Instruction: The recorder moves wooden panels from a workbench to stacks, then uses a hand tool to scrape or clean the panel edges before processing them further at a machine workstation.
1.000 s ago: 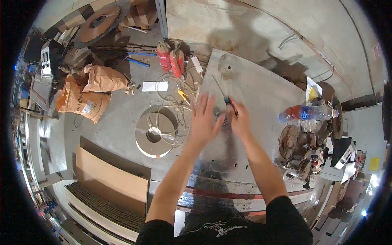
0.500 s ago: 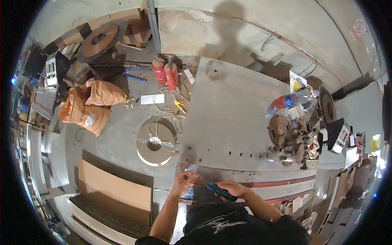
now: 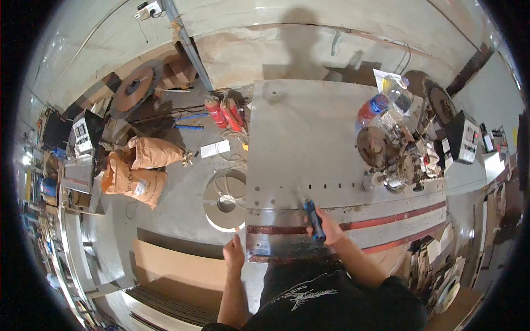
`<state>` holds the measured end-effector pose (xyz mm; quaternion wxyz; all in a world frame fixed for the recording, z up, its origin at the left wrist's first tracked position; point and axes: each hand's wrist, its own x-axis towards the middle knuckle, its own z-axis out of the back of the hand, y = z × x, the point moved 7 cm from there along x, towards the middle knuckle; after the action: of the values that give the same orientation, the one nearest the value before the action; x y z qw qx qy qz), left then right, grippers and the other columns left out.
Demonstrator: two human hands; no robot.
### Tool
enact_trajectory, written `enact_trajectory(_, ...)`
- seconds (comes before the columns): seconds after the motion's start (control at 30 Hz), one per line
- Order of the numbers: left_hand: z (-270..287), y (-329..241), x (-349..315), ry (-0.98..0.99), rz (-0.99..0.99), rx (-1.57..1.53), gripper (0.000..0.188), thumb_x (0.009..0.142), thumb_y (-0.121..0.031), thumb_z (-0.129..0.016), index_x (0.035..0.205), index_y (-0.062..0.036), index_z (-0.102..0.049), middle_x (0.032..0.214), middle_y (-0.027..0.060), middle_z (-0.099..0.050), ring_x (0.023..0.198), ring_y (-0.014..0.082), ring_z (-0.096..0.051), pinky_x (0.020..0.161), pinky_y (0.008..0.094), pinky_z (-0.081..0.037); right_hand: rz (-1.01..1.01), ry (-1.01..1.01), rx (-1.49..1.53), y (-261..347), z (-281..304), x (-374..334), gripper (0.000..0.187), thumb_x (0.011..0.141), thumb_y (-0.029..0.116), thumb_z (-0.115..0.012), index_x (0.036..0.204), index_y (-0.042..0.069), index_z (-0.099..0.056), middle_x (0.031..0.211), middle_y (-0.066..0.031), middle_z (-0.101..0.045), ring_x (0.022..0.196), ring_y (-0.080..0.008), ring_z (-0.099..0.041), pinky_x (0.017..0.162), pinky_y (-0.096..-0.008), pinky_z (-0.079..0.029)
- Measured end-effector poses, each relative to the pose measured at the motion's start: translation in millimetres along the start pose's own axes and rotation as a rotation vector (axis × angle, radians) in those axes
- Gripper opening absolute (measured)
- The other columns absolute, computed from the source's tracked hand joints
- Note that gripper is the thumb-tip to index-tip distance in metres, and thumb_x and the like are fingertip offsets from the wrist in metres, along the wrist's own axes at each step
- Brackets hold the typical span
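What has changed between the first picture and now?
The left hand moved left off the metal table; whether it holds anything is unclear. The right hand drew back to the table's near side, still gripping the screwdriver. Fire extinguishers and paper sacks stayed.

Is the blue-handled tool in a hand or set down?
In hand: the fingers of the right hand are wrapped around the blue-handled tool.

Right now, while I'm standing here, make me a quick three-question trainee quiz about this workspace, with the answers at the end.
1. Left or right: which holds the blue-and-black tool?
2. True or false: the red cylinders are left of the metal table.
3. How many brown sacks show?

Key: 1. The right hand. 2. True. 3. Two.
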<state>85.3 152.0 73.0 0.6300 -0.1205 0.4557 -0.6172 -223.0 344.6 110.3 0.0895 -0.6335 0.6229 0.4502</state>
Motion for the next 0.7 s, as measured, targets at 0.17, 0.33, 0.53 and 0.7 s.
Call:
enact_trajectory(0.17, 31, 32, 12, 0.087, -0.285, 0.196, 0.035, 0.092, -0.025, -0.070, 0.115, 0.0007, -0.065, 0.098, 0.0245, -0.069, 0.095, 0.0342, -0.068, 0.085, 0.0449, -0.052, 0.224, -0.100, -0.074, 43, 19, -17, 0.043, 0.106, 0.049, -0.046, 0.115, 0.009, -0.058, 0.094, -0.0072, -0.065, 0.066, -0.0198, -0.065, 0.057, -0.0358, -0.055)
enact_trajectory(0.33, 14, -52, 8, 0.021, -0.463, 0.336, 0.071, 0.086, -0.021, -0.075, 0.148, -0.0033, -0.046, 0.151, 0.0283, -0.043, 0.139, 0.0440, -0.043, 0.113, 0.0483, -0.039, 0.419, -0.163, -0.290, 41, 23, -8, 0.040, 0.106, 0.041, -0.052, 0.119, 0.004, -0.061, 0.089, -0.0050, -0.064, 0.065, -0.0161, -0.063, 0.058, -0.0334, -0.053)
enact_trajectory(0.53, -76, -169, -14, 0.212, -0.665, 0.185, 0.058, 0.088, -0.012, -0.070, 0.142, -0.0048, -0.051, 0.145, 0.0219, -0.053, 0.138, 0.0429, -0.046, 0.113, 0.0477, -0.040, 0.571, -0.387, -0.881, 71, 2, -5, 0.040, 0.105, 0.035, -0.055, 0.121, -0.001, -0.063, 0.086, -0.0030, -0.064, 0.072, -0.0120, -0.058, 0.066, -0.0297, -0.048)
enact_trajectory(0.7, -137, -193, 13, 0.313, -0.500, -0.477, 0.034, 0.097, -0.018, -0.062, 0.125, 0.0014, -0.060, 0.130, 0.0228, -0.062, 0.125, 0.0336, -0.059, 0.105, 0.0422, -0.047, 0.377, -0.017, -0.898, 59, -7, 42, 0.036, 0.109, 0.034, -0.047, 0.111, 0.003, -0.067, 0.085, -0.0001, -0.063, 0.069, -0.0079, -0.056, 0.063, -0.0261, -0.047)
